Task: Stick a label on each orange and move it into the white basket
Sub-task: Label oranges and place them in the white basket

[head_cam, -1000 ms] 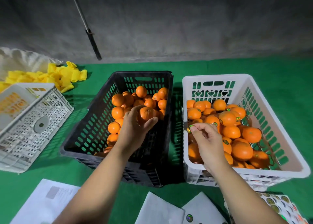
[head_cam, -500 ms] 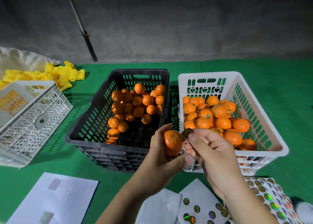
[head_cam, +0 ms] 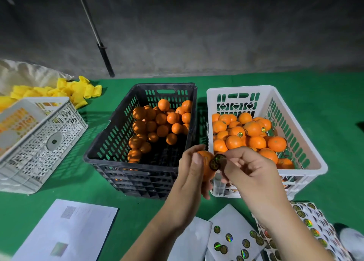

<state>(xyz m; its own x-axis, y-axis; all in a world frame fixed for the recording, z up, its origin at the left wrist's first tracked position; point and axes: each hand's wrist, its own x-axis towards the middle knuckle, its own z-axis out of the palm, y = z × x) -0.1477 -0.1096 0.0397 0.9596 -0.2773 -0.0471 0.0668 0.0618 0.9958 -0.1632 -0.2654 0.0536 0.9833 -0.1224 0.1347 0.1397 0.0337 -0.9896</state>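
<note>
My left hand [head_cam: 192,174] grips an orange [head_cam: 205,162] in front of the gap between the two crates. My right hand [head_cam: 248,170] pinches round shiny labels [head_cam: 216,161] and holds them against the orange's right side. The black crate [head_cam: 110,148] at the centre holds several plain oranges [head_cam: 157,122]. The white basket [head_cam: 307,142] on the right holds several oranges [head_cam: 250,134], some with labels showing.
Label sheets [head_cam: 236,239] lie on the green floor below my hands, more at the lower right [head_cam: 307,219]. A white paper [head_cam: 65,231] lies at lower left. A white lattice crate [head_cam: 39,142] and yellow foam nets [head_cam: 78,91] sit at the left. A dark rod [head_cam: 102,51] leans on the wall.
My left hand lifted an orange out of the black crate and brought it toward me. My right hand came from the white basket to the orange with the labels.
</note>
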